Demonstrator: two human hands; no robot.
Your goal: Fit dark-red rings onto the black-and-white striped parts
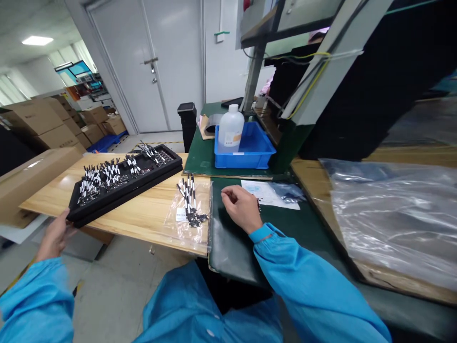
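Steadying the black tray seems the step: your left hand grips its corner. Your right hand curls narrow, contents unclear; any move calls for levelness.

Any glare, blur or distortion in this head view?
Head view: glare streaks the plastic sheet and flecks the clear bag; the ceiling light is washed out; the left sleeve looks smeared; the double door leans, suggesting wide-angle stretch.

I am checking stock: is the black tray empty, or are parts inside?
Not empty: the black tray holds several bunches of small parts with black-and-white ends sticking up.
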